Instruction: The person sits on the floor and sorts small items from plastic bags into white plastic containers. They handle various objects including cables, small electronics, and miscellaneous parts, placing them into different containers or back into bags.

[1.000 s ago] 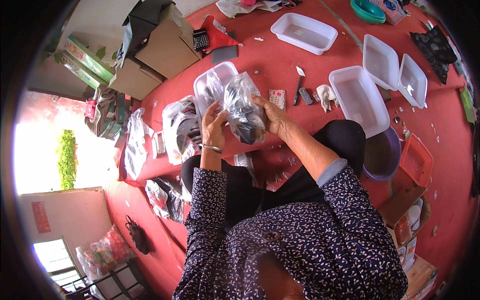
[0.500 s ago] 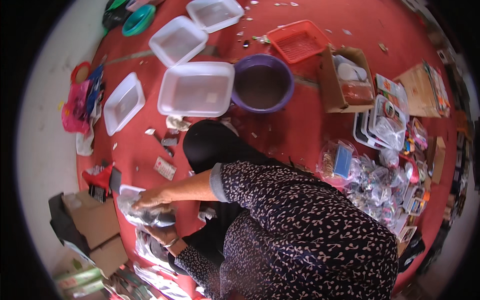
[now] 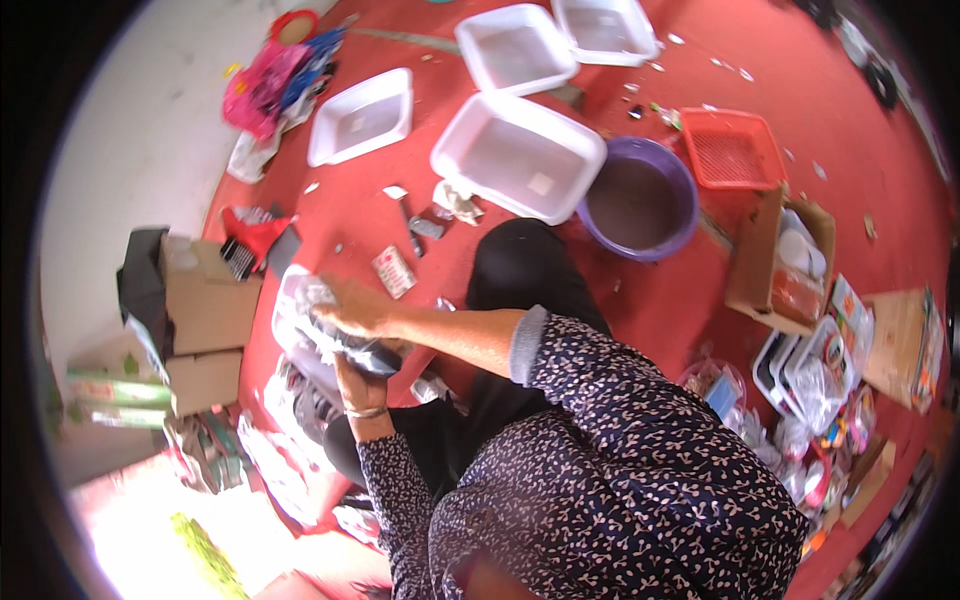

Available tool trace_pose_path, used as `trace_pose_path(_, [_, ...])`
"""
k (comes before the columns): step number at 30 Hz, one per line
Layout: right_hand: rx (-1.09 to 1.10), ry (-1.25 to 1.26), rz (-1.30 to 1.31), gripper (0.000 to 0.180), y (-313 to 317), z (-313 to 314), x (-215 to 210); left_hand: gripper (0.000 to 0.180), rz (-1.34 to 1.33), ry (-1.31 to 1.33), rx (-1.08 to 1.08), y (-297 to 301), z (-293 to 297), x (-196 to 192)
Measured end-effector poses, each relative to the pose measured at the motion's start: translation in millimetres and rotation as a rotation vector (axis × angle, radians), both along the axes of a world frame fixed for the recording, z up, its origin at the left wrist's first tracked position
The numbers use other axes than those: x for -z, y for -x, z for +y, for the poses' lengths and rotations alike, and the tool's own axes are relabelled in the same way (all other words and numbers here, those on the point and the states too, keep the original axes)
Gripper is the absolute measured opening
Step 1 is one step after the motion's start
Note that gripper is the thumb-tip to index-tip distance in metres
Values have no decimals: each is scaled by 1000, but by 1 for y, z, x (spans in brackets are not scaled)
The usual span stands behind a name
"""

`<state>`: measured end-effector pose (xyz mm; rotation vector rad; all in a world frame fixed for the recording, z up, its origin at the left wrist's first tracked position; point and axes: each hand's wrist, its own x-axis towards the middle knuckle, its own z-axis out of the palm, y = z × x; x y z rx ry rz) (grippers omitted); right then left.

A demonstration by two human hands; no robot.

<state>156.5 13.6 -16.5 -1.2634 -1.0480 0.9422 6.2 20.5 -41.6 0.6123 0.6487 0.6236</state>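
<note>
My left hand (image 3: 358, 386), with a bracelet at its wrist, grips a dark, rounded item (image 3: 372, 358) from below. My right hand (image 3: 352, 308) reaches across from the right; its fingers close on whitish, crumpled material (image 3: 314, 296) at the item's far end. Motion blurs that end, and I cannot tell whether the material is cloth or thin plastic. Just beyond the hands stands a white plastic tub (image 3: 284, 306), partly hidden by them. Dark and pale bundled things (image 3: 300, 390) lie beside my left hand.
White basins (image 3: 452, 150) and a purple tub of murky water (image 3: 640, 200) stand ahead on the red floor. To their right are a red basket (image 3: 735, 150) and an open cardboard box (image 3: 760, 262). Cardboard cartons (image 3: 210, 320) line the left wall; bagged small goods (image 3: 795, 440) lie right.
The view has swung left, so the scene sits farther right. Both hands still hold the dark item; it has tilted, and my right hand blurs over the whitish material.
</note>
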Motion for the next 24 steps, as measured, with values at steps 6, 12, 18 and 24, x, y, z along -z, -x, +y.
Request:
trace_pose_path(6, [-108, -40, 347, 55, -4, 13, -28, 43, -90, -7, -157, -8, -9, -31])
trace_pose_path(12, [-187, -214, 267, 48, 14, 11, -6, 38, -114, -18, -91, 10, -10, -28])
trace_pose_path(18, [-290, 281, 597, 50, -5, -4, -18, 40, -260, 146, -165, -11, -19, -19])
trace_pose_path(24, [-433, 130, 726, 55, -46, -6, -7, 39, -456, -5, -344, 64, -22, -78])
